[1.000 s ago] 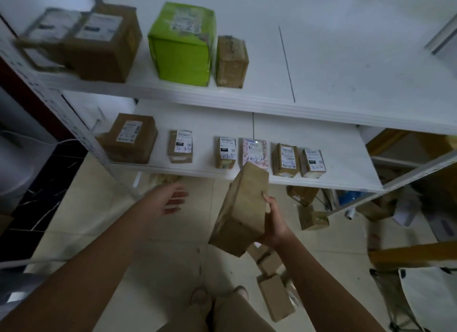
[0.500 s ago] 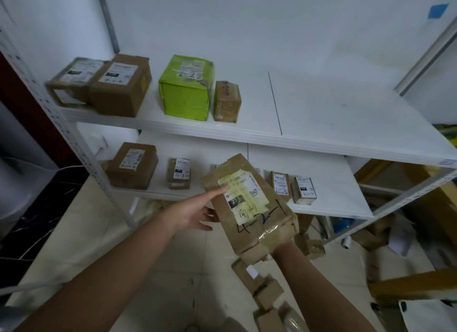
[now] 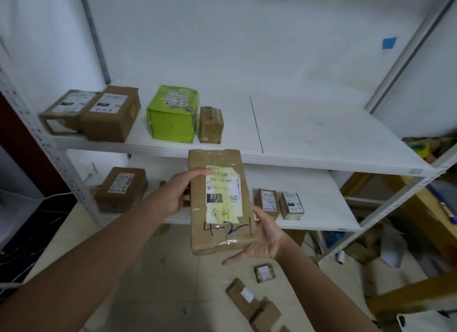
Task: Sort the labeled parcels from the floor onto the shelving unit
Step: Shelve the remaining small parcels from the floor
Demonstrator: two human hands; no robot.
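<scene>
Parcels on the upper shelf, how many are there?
4, all at its left end: a labelled brown box, a bigger brown box touching it, a green box, a small brown box.

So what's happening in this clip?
A person holds a brown parcel in both hands, label facing up, before a white shelving unit. The left hand grips its left edge; the right hand cradles its lower right corner. "4-2-1" is handwritten on it. Two shelves hold other parcels; loose parcels lie on the floor.

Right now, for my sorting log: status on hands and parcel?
Left hand holds parcel at left edge, right hand its lower right corner. Marked 4-2-1, label up. Ahead, shelving unit; nothing between.
</scene>
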